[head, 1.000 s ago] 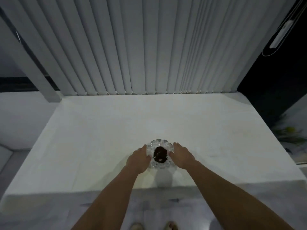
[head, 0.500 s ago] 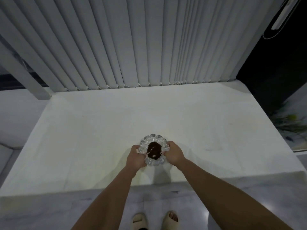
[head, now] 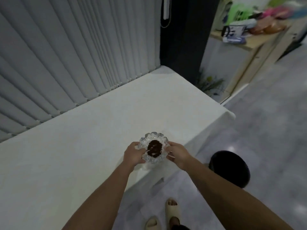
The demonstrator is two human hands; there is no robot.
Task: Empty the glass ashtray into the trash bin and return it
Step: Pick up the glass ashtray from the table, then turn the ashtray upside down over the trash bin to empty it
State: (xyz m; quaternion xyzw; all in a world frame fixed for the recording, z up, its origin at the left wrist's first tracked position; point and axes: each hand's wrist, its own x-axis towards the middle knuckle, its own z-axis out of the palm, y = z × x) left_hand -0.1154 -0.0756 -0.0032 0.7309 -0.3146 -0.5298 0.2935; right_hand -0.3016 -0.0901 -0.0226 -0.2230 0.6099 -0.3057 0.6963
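Observation:
The glass ashtray (head: 154,148) has a scalloped clear rim and dark brown ash with a pale stub in its bowl. My left hand (head: 133,154) grips its left side and my right hand (head: 177,153) grips its right side. It is held level just above the front edge of the white table (head: 93,135). A round black trash bin (head: 230,168) stands on the floor to the right, below and beyond my right forearm.
Grey vertical blinds (head: 69,52) hang behind the table. At the far right stand a wooden counter (head: 249,40) with bags and a small plant (head: 209,82). Grey floor (head: 269,123) stretches to the right. My feet in pale sandals (head: 172,211) stand by the table.
Both hands closed on the ashtray and lifted it off the table. My view has swung to the right, bringing the black bin and the counter into sight.

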